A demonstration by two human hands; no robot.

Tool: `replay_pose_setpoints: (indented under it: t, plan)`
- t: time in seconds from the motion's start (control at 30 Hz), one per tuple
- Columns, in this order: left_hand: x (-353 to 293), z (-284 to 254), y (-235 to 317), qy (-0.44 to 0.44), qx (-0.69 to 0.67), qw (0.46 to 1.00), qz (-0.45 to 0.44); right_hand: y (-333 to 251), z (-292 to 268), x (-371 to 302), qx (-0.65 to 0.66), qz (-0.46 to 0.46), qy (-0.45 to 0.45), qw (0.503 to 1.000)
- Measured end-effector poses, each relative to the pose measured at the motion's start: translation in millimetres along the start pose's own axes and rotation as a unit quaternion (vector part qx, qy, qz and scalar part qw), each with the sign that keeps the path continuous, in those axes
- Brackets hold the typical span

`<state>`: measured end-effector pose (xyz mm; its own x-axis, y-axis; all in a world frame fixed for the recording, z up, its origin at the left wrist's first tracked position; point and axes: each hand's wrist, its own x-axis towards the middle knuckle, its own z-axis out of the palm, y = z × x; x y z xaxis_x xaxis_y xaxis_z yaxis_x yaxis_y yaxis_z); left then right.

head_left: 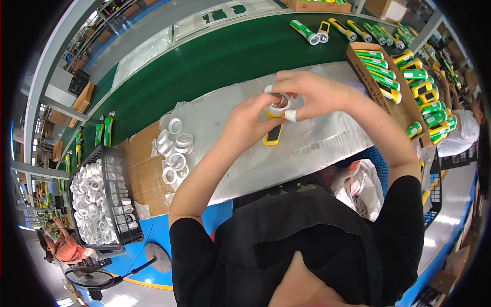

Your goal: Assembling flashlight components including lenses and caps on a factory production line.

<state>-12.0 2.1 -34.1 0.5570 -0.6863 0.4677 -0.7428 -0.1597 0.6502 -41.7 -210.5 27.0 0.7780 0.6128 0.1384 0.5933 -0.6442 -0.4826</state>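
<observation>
A yellow-and-black flashlight (pixel 273 135) stands in front of me over the covered worktable, its round lens end up and its handle toward me. My left hand (pixel 248 122) closes on its head from the left, thumb and forefinger at the rim. From the right, the thumb and fingers of my right hand (pixel 314 94) grip the same head. White finger covers show on my right hand's fingertips. A white ring seems to sit around the lens, though my fingers partly hide it. Several loose white rings (pixel 176 162) lie to the left of my left forearm.
A black crate (pixel 110 204) full of white rings stands at the left. On the right, a cardboard box (pixel 404 115) holds flashlights, with more piled beside it. Flashlights (pixel 342 29) line the far side of the green conveyor belt (pixel 230 61). A fan (pixel 92 279) stands lower left.
</observation>
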Motion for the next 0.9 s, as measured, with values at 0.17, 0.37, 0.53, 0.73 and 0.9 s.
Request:
replay_pose_setpoints:
  t: [0.17, 0.37, 0.53, 0.73, 0.9]
  plan:
    - [-0.1, 3.9, -2.9, 0.011, -0.05, 0.999, -0.018, 3.9, -16.5, 14.0, -0.011, 0.001, -0.097, 0.995]
    - [0.0, 11.3, -9.7, 0.052, 0.0, 0.998, 0.031, 1.4, -15.8, 17.3, -0.038, 0.034, -0.11, 0.993]
    - [-0.3, 16.7, -7.0, 0.075, 0.026, 0.997, 0.023, -12.1, -2.6, 14.1, -0.076, 0.192, -0.035, 0.978]
    - [1.1, 22.5, -9.8, 0.084, -0.012, 0.996, 0.036, 22.0, 7.1, 3.6, -0.056, -0.115, 0.132, 0.983]
    - [-4.2, 14.8, -16.0, 0.064, -0.005, 0.996, 0.057, 3.0, 17.6, 1.6, -0.08, 0.038, 0.056, 0.995]
